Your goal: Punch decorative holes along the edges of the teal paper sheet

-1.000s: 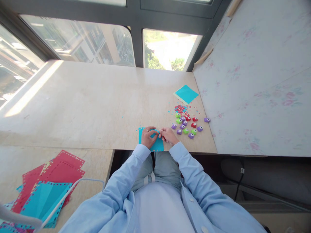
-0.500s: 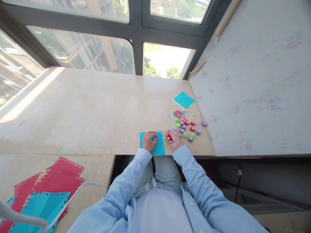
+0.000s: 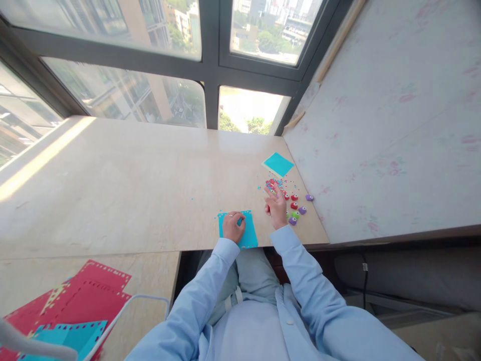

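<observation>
1. Pale wooden table (image 3: 131, 175) — a blue paper sheet (image 3: 248, 231) at its near edge.
2. Blue paper square (image 3: 278, 164), small punches (image 3: 296, 208), confetti (image 3: 273, 182) — far right.
3. Lower-left: red punched sheets (image 3: 82, 296).

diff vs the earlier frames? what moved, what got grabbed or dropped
The right hand moved off the square teal paper sheet to the small red, green and purple plastic punches, fingers now spread; whether its red punch was released is unclear. The left hand stays pressing the sheet.
</observation>
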Motion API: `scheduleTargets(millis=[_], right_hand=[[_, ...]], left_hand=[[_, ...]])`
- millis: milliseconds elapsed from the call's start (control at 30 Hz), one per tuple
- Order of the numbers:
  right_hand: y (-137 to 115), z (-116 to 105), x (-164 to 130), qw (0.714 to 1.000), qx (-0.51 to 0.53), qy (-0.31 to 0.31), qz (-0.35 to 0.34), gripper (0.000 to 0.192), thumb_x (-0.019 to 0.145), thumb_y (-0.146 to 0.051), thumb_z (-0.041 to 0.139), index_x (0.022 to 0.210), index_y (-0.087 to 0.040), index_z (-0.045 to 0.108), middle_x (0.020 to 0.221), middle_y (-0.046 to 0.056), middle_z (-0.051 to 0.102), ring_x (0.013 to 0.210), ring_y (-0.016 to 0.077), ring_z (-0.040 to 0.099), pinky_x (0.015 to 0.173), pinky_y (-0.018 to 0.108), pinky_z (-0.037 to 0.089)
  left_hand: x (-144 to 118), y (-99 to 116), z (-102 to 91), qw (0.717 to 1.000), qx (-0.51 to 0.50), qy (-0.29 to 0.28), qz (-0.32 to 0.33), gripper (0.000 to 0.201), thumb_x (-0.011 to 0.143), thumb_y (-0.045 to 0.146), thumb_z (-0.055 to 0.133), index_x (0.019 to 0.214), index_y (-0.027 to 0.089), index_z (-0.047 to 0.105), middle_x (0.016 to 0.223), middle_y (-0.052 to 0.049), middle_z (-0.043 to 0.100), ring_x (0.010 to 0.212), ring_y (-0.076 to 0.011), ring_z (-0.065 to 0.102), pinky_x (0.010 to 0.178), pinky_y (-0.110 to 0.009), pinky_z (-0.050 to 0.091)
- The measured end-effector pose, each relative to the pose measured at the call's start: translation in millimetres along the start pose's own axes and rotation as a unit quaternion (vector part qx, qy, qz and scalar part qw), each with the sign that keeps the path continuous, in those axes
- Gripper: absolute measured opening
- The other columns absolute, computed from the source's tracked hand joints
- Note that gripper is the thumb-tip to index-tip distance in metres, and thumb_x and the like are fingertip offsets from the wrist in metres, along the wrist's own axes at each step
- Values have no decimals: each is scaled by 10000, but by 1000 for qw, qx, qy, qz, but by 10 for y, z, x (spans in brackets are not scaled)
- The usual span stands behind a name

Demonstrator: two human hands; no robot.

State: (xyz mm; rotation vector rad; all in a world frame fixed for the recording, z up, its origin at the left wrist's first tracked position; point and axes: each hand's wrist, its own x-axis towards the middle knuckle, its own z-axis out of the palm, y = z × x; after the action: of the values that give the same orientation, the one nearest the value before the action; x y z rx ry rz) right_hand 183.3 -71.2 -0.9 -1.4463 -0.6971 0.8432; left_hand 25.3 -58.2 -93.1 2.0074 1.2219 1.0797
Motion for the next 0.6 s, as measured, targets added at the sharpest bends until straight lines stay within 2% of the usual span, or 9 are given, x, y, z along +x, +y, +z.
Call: scheduleTargets(millis=[67,133,200,267,367,433,533,600], right_hand=[[-49,-8,-25,1000,-3,4,-14,472,728,-347,616,1182,-233,551,1119,64,667,384,12,383,323,177,251],[-25,-27,-92,1000,0,5,-9,349,742,-405,632,1013,-186,610,920,43,697,373,19,371,317,174,237],[59,-55,-191,1000,10,8,16,327,742,-463,651,888,-173,613,670,-17,637,357,31,356,309,169,224],[177,-90,-300,997,43,10,69,355,734,-502,664,870,-179,607,534,-65,532,340,42,357,295,163,198],[349,-150,-441,982,114,-10,149,349,722,-504,687,828,-186,591,531,-63,506,351,52,397,282,161,237],[429,-198,-506,962,176,-29,207,265,742,-423,685,814,-188,587,586,-22,563,439,89,523,324,176,371],[484,-295,-565,931,258,-52,253,135,730,-221,667,834,-192,585,736,42,651,699,159,675,525,242,564],[488,-378,-587,925,280,-68,246,179,703,-131,657,857,-193,590,826,63,676,849,194,694,653,293,608]], left_hand=[[-2,-8,2,1000,0,-5,-4,130,750,106,581,769,196,672,846,-61,700,859,-207,626,830,-379,465],[-4,-15,2,1000,0,-8,-6,140,742,93,578,765,196,670,843,-58,698,863,-206,624,834,-378,465],[-5,-19,-3,1000,2,-13,-6,152,736,75,576,762,193,667,842,-58,698,863,-206,622,832,-376,466],[-8,-21,-13,1000,11,-21,-3,159,733,62,575,756,191,666,842,-58,697,860,-207,621,826,-374,466],[-12,-19,-33,999,31,-37,13,163,736,63,573,759,192,669,840,-58,692,857,-211,618,821,-373,466],[-12,-16,-43,998,46,-47,22,161,740,69,571,767,192,671,836,-60,687,856,-212,615,820,-372,466],[-6,-7,-46,995,73,-58,27,160,754,85,562,773,196,677,848,-64,681,866,-215,608,822,-373,467],[-2,3,-44,993,95,-63,30,165,765,102,557,778,206,684,869,-65,674,882,-219,604,828,-378,468]])
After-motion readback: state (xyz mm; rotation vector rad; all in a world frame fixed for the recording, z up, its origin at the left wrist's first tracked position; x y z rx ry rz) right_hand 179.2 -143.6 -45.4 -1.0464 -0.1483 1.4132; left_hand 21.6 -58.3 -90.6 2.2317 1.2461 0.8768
